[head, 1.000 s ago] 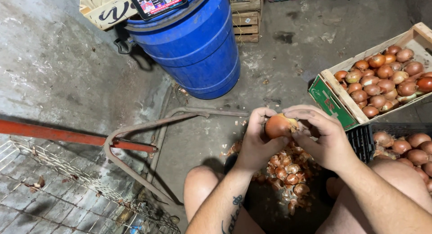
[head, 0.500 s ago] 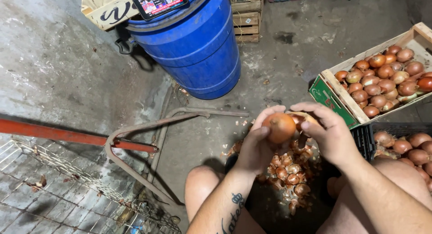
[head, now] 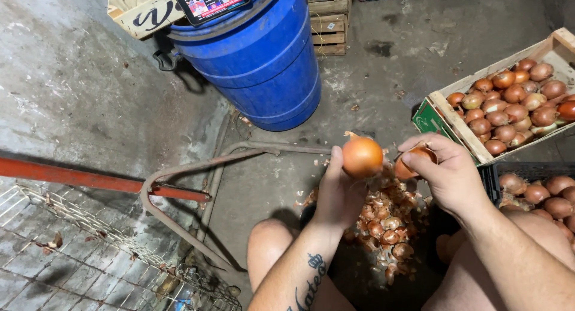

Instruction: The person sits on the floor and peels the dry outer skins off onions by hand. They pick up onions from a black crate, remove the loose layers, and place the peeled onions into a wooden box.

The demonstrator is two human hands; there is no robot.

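The left hand (head: 338, 194) was closed around an onion (head: 362, 157), holding it up from below near the centre of the head view; the onion showed smooth orange-brown skin with a dry tip at its 11 o'clock edge. The right hand (head: 446, 176) stood just to the 3 o'clock side of the onion, apart from it, fingers curled and pinched on a piece of loose brown peel (head: 412, 166). Whether the right hand also held a tool could not be told.

Directly below both hands, between the person's bare knees, lay a heap of onion skins (head: 386, 227) on the concrete floor (head: 371, 77).

At 2 o'clock from the onion stood a wooden crate (head: 455, 122) with a green end panel, filled with unpeeled onions. At 4 o'clock, beside the right forearm, a dark plastic crate (head: 488, 179) held more onions.

At 11 o'clock stood a blue plastic barrel (head: 257, 65), upright, with a phone (head: 212, 1) lying on its lid, screen lit. Behind the barrel at 12 o'clock were stacked wooden crates (head: 328, 20).

At 9 o'clock a bent metal tube frame (head: 179, 173) lay on the floor, touching a red bar (head: 78, 178) that ran toward the left edge. A wire grid (head: 90, 227) lay at 8 o'clock, over brick paving.
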